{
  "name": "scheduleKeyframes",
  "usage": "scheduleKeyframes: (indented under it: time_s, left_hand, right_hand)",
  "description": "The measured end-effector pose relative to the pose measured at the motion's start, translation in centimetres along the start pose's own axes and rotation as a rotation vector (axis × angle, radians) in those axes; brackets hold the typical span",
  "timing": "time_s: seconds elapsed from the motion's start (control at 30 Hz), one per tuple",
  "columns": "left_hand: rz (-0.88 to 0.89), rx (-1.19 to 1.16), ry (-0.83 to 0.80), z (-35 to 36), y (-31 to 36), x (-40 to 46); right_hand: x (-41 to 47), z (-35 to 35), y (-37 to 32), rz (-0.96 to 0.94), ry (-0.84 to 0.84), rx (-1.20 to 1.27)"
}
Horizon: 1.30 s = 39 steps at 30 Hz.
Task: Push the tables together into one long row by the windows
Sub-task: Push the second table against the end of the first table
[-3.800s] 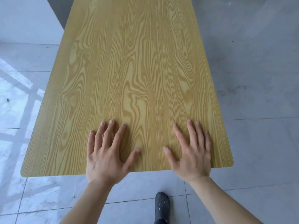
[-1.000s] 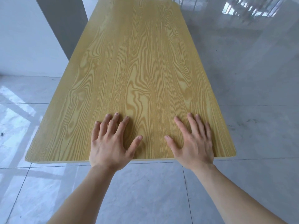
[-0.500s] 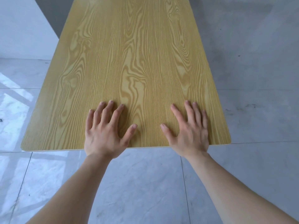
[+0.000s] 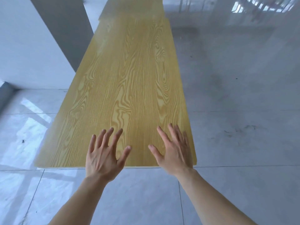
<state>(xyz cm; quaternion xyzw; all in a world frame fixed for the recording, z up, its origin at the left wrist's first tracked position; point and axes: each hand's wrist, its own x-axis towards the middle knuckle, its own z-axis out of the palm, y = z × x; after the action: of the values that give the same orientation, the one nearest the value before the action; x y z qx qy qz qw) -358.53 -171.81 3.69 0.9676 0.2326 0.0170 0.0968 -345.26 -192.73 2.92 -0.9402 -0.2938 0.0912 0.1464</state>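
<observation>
A long table (image 4: 126, 75) with a yellow wood-grain top stretches away from me. Its far end meets a second table (image 4: 133, 8) of the same colour, set slightly to the left. My left hand (image 4: 104, 153) and my right hand (image 4: 174, 150) hover over the near end of the top, fingers spread. They appear lifted just off the surface, and both hold nothing. The near edge of the table runs just under my wrists.
A white wall with a grey pillar (image 4: 65, 30) stands close along the table's left side. Glossy grey floor tiles (image 4: 243, 111) spread to the right and in front of me, with window reflections at the top right and left.
My hands lay flat on the tabletop before; now the fingers are raised off it. The view has tilted up, so the second table at the far end shows.
</observation>
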Motion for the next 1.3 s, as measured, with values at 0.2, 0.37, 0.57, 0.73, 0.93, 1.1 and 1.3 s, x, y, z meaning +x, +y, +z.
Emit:
scheduleKeyframes:
  time_s: [0.2,0.37,0.57,0.73,0.93,1.1,1.3]
  left_hand:
    - [-0.005,-0.065,0.040,-7.0,9.5,1.9]
    - [0.069,-0.121,0.099,-12.2,18.5,6.3]
    - [0.146,-0.158,0.163,-16.3,26.3,12.1]
    - [0.155,-0.182,0.202,-16.8,30.8,19.1]
    - [0.093,-0.280,0.241,-16.5,35.6,30.9]
    - [0.033,-0.309,0.258,-17.0,38.1,37.5]
    - [-0.043,-0.272,0.295,-17.5,39.7,44.6]
  right_hand:
    - [-0.1,-12.2,5.0,-0.015,-0.014,0.003]
    - [1.1,-22.0,8.6,0.018,0.079,0.021]
    - [4.3,-30.6,13.3,0.072,0.154,0.001]
    - [9.9,-34.7,17.3,0.070,0.189,-0.036]
    - [19.6,-39.5,22.8,0.069,0.153,-0.119]
    - [27.4,-43.0,25.7,0.040,0.157,-0.165]
    - [37.4,-44.3,27.1,-0.058,0.139,-0.135]
